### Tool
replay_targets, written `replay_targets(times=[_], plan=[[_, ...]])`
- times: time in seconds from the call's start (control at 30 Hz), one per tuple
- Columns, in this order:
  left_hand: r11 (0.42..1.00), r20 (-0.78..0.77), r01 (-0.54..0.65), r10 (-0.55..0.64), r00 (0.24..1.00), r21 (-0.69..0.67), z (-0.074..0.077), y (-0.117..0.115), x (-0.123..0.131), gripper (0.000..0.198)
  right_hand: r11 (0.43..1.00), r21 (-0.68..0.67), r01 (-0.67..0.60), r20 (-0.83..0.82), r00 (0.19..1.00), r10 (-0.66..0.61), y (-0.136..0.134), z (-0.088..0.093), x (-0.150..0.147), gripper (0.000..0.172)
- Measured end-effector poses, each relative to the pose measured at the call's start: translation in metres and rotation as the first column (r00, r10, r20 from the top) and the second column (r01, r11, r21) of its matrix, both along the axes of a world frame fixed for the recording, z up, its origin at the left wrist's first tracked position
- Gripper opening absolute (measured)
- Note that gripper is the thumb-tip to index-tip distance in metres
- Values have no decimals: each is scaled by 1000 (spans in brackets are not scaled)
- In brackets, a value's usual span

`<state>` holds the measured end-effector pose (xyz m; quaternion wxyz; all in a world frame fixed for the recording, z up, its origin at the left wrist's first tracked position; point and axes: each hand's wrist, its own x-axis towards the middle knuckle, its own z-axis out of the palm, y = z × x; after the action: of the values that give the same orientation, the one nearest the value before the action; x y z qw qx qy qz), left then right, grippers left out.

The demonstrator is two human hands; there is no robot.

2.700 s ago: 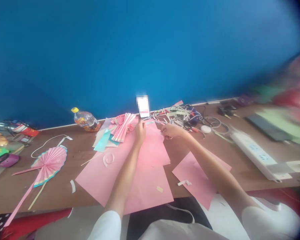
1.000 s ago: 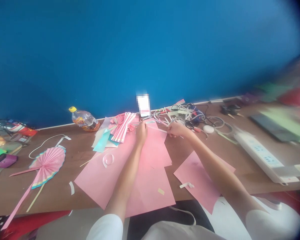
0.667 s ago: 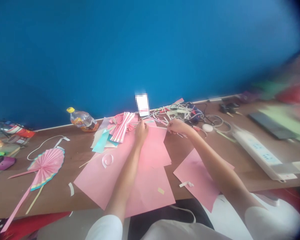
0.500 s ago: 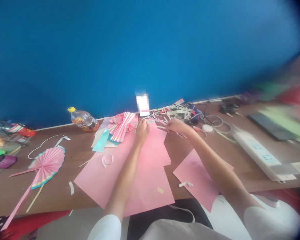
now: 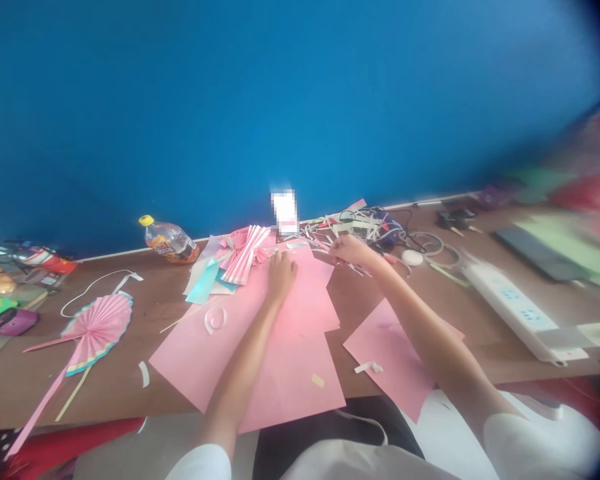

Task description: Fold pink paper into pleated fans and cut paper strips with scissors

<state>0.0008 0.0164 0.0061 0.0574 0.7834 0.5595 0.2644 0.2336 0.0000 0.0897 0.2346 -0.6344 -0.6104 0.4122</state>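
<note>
Pink paper sheets [image 5: 290,360] overlap on the brown table. My left hand [image 5: 283,272] rests on their upper part, fingers curled down; whether anything is under the fingertips is hidden. My right hand [image 5: 347,250] is closed in a pinch beside a heap of thin paper strips [image 5: 363,223]; what it grips is too small to make out. Just left of my left hand lies a pleated pink paper piece [image 5: 247,255], with turquoise paper [image 5: 203,283] beside it. A curled pale strip [image 5: 215,321] lies on the pink sheets.
A pink pleated fan [image 5: 97,330] and a drink bottle [image 5: 170,241] are at left. A smaller pink sheet [image 5: 393,353] lies under my right forearm. A power strip [image 5: 520,310], cables [image 5: 437,247] and a dark flat object [image 5: 535,253] are at right. A blue wall [image 5: 300,100] rises behind.
My left hand has moved slightly down and flattened toward the paper. My right hand has barely shifted, still near the strips. The view has turned slightly.
</note>
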Motion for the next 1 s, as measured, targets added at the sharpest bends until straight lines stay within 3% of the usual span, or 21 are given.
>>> replay_targets(times=[0.27,0.53,0.87,1.0], plan=[[996,-227,77,-83,970,-33,-1,1,3,47,999,-3,-35,86,996,35,-1,3,4,13],[979,-152,203,-202,967,-9,-22,10,-3,51,995,-55,-79,170,982,88,-5,12,-1,14],[972,-183,237,-233,955,-4,-17,4,-4,47,990,-125,-71,177,980,93,-2,0,1,4],[972,-204,232,-232,951,-21,-14,1,-3,47,979,-184,-91,232,964,133,1,-7,0,10]])
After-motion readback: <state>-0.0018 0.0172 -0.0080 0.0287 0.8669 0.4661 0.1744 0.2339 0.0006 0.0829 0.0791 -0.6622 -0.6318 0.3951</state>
